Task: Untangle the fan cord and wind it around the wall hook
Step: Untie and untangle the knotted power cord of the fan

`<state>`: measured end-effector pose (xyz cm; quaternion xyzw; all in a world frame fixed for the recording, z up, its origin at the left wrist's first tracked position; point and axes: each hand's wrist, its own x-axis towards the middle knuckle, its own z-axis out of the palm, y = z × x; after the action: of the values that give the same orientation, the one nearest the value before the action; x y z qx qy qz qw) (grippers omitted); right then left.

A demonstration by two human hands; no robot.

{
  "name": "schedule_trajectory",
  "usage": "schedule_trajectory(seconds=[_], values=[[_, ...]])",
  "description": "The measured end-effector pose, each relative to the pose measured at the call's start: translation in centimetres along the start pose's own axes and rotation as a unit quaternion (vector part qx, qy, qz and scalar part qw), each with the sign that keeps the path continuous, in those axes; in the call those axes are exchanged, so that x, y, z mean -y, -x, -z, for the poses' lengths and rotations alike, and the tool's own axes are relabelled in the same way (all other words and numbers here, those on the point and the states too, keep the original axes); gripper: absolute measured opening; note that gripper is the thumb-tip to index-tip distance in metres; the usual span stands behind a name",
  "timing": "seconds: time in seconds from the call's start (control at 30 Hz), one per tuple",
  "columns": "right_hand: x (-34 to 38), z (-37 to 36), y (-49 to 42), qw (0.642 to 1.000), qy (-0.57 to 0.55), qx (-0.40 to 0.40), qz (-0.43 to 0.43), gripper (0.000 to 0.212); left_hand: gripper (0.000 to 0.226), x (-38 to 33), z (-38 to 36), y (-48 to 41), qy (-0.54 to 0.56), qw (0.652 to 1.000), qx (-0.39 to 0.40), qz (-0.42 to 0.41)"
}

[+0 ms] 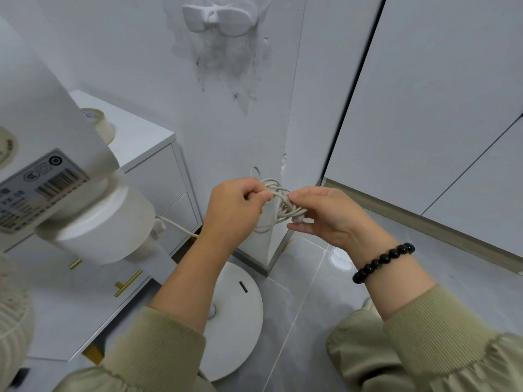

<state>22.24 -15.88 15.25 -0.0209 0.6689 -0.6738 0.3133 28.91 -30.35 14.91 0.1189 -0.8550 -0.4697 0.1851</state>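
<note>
The tangled fan cord (283,205) is held between the hands: strands are pinched by the left hand (232,206), and the knot is gripped by the right hand (328,219). The wall hook (219,19) is seen bare, farther off, directly above the left hand.

Your L hand (235,206) is up at centre, fingers curled, thumb + index pinching the cord (278,193). Your R hand (328,219) is just beside it, palm turned inward, thumb + fingertips pinching the same tangle. Both forearms reach fwd, hands close, not touching.
</note>
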Motion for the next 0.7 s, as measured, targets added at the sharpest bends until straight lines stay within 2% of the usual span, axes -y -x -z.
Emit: schedule_trajectory(seconds=[0.1,0.33,0.4,0.57,0.7], values=[[0.1,0.1,0.0,1.0,-0.003,-0.027,0.013,0.014,0.025,0.5,-0.3,-0.2,0.027,0.998,-0.042,0.029],[0.4,-0.1,-0.1,0.987,0.106,-0.103,0.064,0.015,0.03,0.1,-1.1,0.2,0.046,0.993,-0.1,0.039],[0.4,-0.2,0.0,0.993,0.067,-0.081,0.044,0.014,0.034,-0.1,-0.9,0.1,0.074,0.989,-0.12,0.043],[0.8,0.1,0.5,0.997,-0.068,-0.029,0.015,0.017,0.034,-0.4,-1.2,0.1,0.132,0.983,-0.108,0.074],[1.0,1.5,0.7,0.986,-0.158,0.03,-0.046,0.037,0.033,0.4,0.5,-0.8,0.194,0.95,-0.196,0.15]])
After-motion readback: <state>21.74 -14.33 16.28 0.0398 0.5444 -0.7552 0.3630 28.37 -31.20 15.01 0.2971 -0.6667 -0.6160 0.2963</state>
